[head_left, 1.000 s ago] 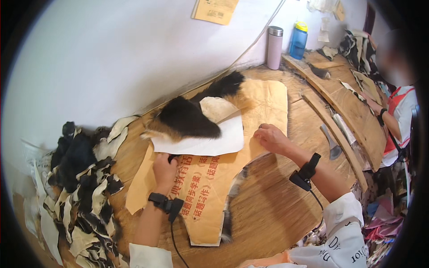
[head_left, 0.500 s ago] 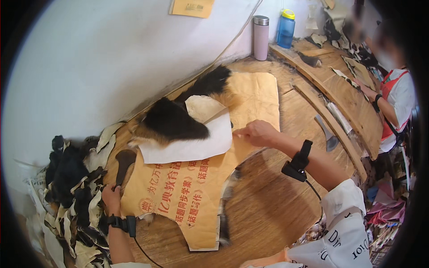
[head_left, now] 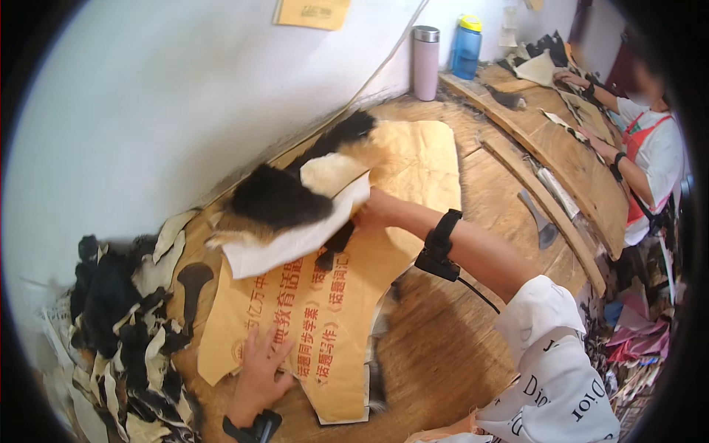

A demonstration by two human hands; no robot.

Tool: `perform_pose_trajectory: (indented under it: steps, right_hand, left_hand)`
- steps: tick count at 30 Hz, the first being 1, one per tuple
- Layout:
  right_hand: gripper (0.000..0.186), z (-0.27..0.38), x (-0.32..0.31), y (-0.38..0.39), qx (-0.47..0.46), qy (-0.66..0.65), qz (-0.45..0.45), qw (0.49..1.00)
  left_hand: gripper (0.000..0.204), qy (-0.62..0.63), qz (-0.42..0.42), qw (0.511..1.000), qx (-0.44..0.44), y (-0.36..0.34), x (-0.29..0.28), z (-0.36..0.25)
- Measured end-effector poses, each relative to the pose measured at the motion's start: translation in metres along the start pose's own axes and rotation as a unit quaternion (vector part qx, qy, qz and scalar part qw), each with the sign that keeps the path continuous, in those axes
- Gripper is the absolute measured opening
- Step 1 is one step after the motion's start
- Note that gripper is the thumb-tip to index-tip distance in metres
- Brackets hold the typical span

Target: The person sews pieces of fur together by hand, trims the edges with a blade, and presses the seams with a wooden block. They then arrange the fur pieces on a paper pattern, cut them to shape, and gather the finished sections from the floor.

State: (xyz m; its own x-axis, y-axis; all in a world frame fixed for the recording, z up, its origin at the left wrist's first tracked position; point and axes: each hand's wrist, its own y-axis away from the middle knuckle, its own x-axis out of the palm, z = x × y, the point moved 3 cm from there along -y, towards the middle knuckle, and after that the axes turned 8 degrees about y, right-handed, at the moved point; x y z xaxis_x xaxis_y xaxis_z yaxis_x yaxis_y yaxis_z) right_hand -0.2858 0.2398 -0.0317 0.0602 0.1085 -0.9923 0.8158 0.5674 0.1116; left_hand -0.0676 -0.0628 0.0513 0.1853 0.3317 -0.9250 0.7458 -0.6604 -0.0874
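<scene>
A yellow-brown paper pattern (head_left: 413,162) with red print lies on fur and pale backing. My left hand (head_left: 262,373) rests spread on its lower left part. A white sheet (head_left: 269,247), with black-and-tan fur (head_left: 277,196) and a pale hide piece (head_left: 325,173) on it, has its right edge raised. My right hand (head_left: 373,210) is at that edge, its fingers mostly hidden. A small dark piece (head_left: 334,247), too unclear to name, shows below it. A dark flared-blade tool (head_left: 192,292) lies left of the pattern.
Black and cream hide scraps (head_left: 118,325) pile at the left. Wooden strips (head_left: 539,199) and a metal tool (head_left: 539,221) lie right. A pink flask (head_left: 425,66) and blue bottle (head_left: 465,52) stand by the wall. A co-worker (head_left: 646,155) works at the far right, hands on hide pieces.
My left hand moved to the left tool, left it lying, and now rests on the pattern. My right hand moved up-left to the white sheet, whose right edge is now lifted.
</scene>
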Motion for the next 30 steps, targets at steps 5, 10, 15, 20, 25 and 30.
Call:
perform_pose_trajectory:
  steps: [5, 10, 15, 20, 25, 30]
  right_hand:
    - [0.053, 0.077, -0.033, 0.030, -0.151, -0.214, -0.218, 0.940]
    - [0.052, 0.036, -0.023, 0.059, -0.083, -0.158, -0.320, 0.930]
    - [0.032, -0.078, -0.005, 0.136, 0.060, 0.005, -0.214, 0.975]
    - [0.017, -0.149, 0.000, 0.209, 0.190, 0.110, -0.181, 0.959]
    - [0.013, -0.148, -0.006, 0.212, 0.451, 0.023, -0.300, 0.840]
    - [0.036, -0.115, -0.010, 0.176, 0.522, -0.500, -0.090, 0.685]
  left_hand:
    - [0.062, 0.073, 0.103, 0.986, -0.111, 0.015, 0.007, 0.006]
    - [0.058, 0.033, 0.096, 0.994, -0.043, 0.012, 0.011, 0.006]
    - [0.059, 0.114, 0.156, 0.976, -0.103, 0.017, 0.006, 0.007]
    - [0.052, 0.078, 0.134, 0.987, -0.051, 0.016, 0.008, 0.010]
    - [0.045, -0.061, 0.083, 0.995, -0.011, 0.010, 0.012, 0.005]
    - [0.060, 0.063, 0.025, 0.993, -0.100, -0.034, 0.021, -0.076]
